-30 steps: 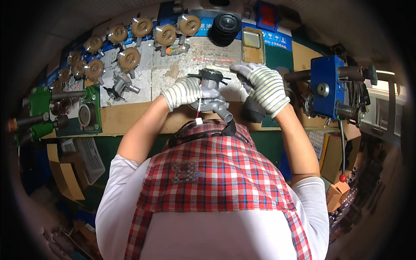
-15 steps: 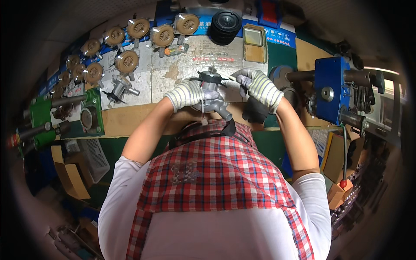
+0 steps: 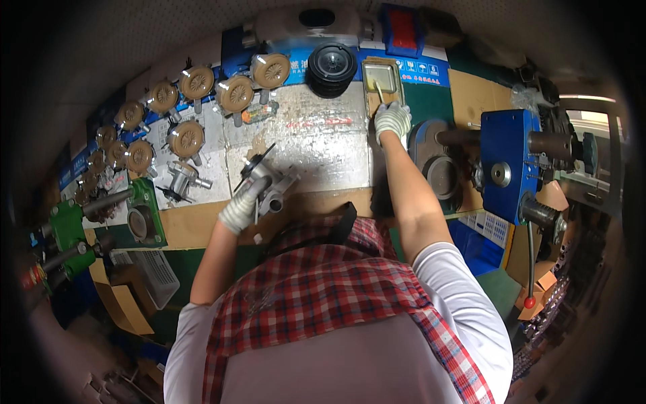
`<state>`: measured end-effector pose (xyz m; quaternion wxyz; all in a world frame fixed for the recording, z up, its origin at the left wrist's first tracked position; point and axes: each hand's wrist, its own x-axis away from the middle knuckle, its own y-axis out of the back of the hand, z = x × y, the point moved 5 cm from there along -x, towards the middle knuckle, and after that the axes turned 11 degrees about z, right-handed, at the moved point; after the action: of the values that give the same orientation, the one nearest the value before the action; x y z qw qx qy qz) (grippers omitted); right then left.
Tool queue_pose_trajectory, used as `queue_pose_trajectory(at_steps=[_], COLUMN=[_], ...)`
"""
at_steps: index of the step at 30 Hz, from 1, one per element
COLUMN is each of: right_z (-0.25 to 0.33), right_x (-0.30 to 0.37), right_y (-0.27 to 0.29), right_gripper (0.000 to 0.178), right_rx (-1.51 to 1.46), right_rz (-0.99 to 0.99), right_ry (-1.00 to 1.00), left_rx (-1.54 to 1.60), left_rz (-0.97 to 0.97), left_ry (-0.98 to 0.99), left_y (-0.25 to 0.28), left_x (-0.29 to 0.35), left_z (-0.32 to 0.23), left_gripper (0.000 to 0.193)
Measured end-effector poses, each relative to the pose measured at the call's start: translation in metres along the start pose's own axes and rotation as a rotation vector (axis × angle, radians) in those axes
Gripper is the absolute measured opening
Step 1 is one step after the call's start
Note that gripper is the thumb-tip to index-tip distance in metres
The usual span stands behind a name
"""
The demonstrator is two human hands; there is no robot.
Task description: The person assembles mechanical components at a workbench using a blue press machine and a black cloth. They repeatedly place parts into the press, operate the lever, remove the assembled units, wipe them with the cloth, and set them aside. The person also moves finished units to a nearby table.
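My left hand (image 3: pixel 241 209), in a striped work glove, is closed around a grey metal housing (image 3: pixel 274 195) with a round pipe stub and a thin black part at its top. The housing is tilted over the near edge of the bench, and a short lead with a pale connector hangs below it. My right hand (image 3: pixel 392 120), gloved alike, reaches forward and grips a thin, pale stick-like brush (image 3: pixel 379 89). The brush's far end is down in a shallow rectangular tray (image 3: pixel 365 77) holding a pale, shiny substance; its tip cannot be made out.
Several housings with tan round fan wheels (image 3: pixel 197 82) stand at the back left, near another grey housing (image 3: pixel 182 180). Black round parts (image 3: pixel 333 62) are stacked beside the tray. A green press (image 3: pixel 145 215) is at left, a blue press (image 3: pixel 506 161) with a red-knobbed lever at right.
My right hand has moved from beside the housing forward to the tray, putting the brush into it. My left hand has shifted left and nearer, tilting the housing.
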<state>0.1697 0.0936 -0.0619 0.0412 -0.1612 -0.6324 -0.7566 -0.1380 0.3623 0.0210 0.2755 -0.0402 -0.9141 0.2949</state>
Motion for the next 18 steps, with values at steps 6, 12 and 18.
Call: queue_pose_trajectory(at_steps=[6, 12, 18], right_z=[0.019, 0.141, 0.143], right_x=[0.002, 0.086, 0.098], right_y=[0.025, 0.111, 0.141], right_gripper=[0.047, 0.053, 0.032], right_rx=[-0.209, 0.092, -0.243], right_rz=[-0.281, -0.285, -0.256], right_ry=[0.076, 1.109, 1.041], left_rx=[0.010, -1.106, -1.412], left_rz=[-0.234, -0.376, -0.452], left_ry=[-0.151, -0.064, -0.062], left_y=[0.014, 0.089, -0.004], left_x=[0.030, 0.025, 0.002], left_z=[0.009, 0.017, -0.064], left_gripper=[0.069, 0.034, 0.061])
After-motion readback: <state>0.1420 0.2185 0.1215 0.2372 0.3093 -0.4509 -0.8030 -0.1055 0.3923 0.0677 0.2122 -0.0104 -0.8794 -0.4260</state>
